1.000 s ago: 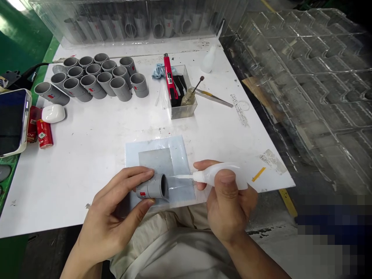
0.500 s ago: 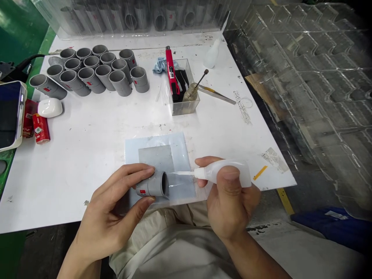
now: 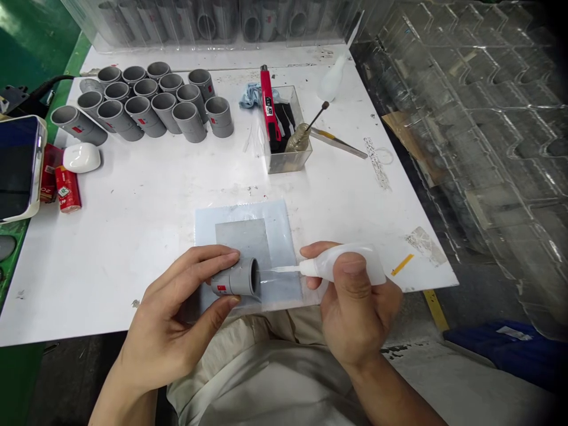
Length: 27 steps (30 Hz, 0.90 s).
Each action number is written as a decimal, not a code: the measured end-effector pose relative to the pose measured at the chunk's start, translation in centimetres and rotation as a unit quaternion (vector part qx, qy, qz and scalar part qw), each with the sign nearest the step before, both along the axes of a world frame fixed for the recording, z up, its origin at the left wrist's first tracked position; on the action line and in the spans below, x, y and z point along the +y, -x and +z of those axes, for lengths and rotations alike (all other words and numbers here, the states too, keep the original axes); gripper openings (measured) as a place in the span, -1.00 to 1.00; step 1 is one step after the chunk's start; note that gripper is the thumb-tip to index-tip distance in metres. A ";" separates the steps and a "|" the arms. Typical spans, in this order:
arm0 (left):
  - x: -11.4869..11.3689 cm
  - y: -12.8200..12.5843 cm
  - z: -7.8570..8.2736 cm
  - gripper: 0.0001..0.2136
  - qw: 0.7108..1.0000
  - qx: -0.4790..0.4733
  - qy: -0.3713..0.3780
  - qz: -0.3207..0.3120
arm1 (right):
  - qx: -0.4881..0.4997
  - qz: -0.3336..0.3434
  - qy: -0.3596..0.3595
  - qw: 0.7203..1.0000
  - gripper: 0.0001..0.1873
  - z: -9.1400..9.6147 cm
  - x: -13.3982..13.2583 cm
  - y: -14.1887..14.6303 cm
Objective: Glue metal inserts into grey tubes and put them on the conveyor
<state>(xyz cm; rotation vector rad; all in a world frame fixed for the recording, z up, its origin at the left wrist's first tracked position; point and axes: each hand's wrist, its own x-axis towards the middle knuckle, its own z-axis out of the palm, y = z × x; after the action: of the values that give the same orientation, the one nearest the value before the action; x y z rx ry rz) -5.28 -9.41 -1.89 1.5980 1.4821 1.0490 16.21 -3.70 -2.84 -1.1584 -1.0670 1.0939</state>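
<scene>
Lying on its side, a grey cylindrical sleeve [image 3: 233, 279] with a small red mark is gripped between the fingers and thumb of my left hand [image 3: 177, 319]. Its open end faces right. My right hand [image 3: 359, 313] is wrapped around a white squeeze bottle [image 3: 331, 264], thumb on top. The bottle's thin nozzle points left at the sleeve's mouth; whether the fine tip reaches inside I cannot tell. Under the sleeve is a light blue cloth [image 3: 284, 236] with a grey square sheet [image 3: 244, 236] on it, near the table's front edge.
Several grey sleeves [image 3: 146, 115] stand grouped at the back left. A clear box [image 3: 288, 163] holds a red cutter [image 3: 267, 106] and a small brush bottle [image 3: 298, 139]; tweezers [image 3: 339, 143] lie beside it. Another squeeze bottle [image 3: 331, 83] stands behind. Clear trays [image 3: 488, 118] are stacked right.
The whole view has shifted slightly, so the table things sit a little further right and higher. Both hands keep their grips, with sleeve and bottle in nearly the same relation.
</scene>
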 end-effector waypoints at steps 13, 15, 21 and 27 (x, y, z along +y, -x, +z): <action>0.0 -0.2 -0.3 -0.45 0.999 -0.036 -0.022 0.012 | 0.052 -0.022 -0.014 0.998 -0.59 0.6 0.4 -0.1; 0.0 -0.1 -0.4 -0.45 0.998 -0.051 -0.027 0.009 | 0.045 -0.027 -0.009 0.999 -0.56 0.8 0.5 -0.1; 0.2 -0.1 -0.3 -0.52 0.999 -0.041 -0.033 0.004 | 0.061 -0.018 -0.010 0.998 -0.63 0.4 0.4 0.1; 0.2 -0.1 -0.3 -0.55 0.999 -0.018 -0.037 -0.009 | 0.055 -0.001 -0.025 0.998 -0.66 0.1 0.4 0.3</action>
<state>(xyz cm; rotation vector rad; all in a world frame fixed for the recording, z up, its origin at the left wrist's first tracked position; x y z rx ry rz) -5.18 -9.22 -2.20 1.6311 1.4181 1.1290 15.92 -3.34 -2.70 -1.0471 -1.0032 1.1098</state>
